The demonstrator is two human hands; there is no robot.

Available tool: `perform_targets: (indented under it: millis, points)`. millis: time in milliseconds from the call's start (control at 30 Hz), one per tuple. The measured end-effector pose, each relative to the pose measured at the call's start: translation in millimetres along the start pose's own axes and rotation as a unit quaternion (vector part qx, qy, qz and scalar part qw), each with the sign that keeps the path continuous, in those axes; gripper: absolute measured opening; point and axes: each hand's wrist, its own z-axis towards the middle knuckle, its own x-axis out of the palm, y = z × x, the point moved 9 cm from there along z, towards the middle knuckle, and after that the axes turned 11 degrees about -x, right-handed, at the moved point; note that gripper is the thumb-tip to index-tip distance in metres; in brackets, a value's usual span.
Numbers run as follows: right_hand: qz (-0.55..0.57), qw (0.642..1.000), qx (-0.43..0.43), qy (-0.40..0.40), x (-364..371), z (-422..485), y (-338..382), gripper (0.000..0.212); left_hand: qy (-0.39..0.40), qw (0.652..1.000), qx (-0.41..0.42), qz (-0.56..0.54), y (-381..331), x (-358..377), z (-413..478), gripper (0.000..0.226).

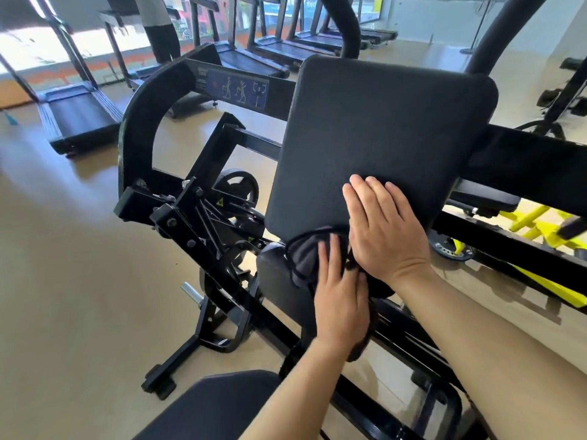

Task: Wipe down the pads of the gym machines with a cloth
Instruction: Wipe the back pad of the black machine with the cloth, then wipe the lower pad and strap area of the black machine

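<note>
The left grip (341, 296) lies flat on the cloth (303, 255), fingers straight and pressing it down, not curled round it. The right grip (387, 230) is just above and to the right, touching the left one. It is spread open, palm down, on the lower part of the large back pad (374, 138).

The cloth is dark grey with a black hem. It is bunched under the left fingers at the bottom edge of that pad and spills left onto a smaller rounded pad (276, 281) below. The large pad is black, matte, square with rounded corners, and tilted. A black seat pad (216, 404) sits below the left forearm. The black machine frame (197, 230) stands left of both grips.
</note>
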Motion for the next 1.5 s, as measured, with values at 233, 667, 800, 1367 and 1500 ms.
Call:
perform_targets:
  millis: [233,667,800,1367,1500]
  points:
    - [0.160,0.982,0.088,-0.040,-15.7,-13.8,-13.1,0.047,-0.058,0.964,0.065,0.251,-30.8,-18.1,108.7,0.045]
    - [0.217,0.950,0.222,0.014,-38.5,-124.5,-5.4,0.047,0.013,0.935,0.269,0.230,-29.0,8.5,-33.6,0.044]
    - [0.275,0.934,0.226,0.044,-38.0,-133.7,16.8,0.046,-0.059,0.982,0.148,0.100,-21.4,-39.2,-30.9,0.032]
    - [0.417,0.845,0.324,0.088,2.2,-163.2,50.3,0.021,-0.208,0.874,-0.359,-0.253,131.2,-140.3,56.3,0.022]
    - [0.421,0.750,0.498,0.113,27.9,-192.0,30.6,0.020,-0.157,0.929,-0.286,-0.174,122.2,-124.3,85.8,0.030]
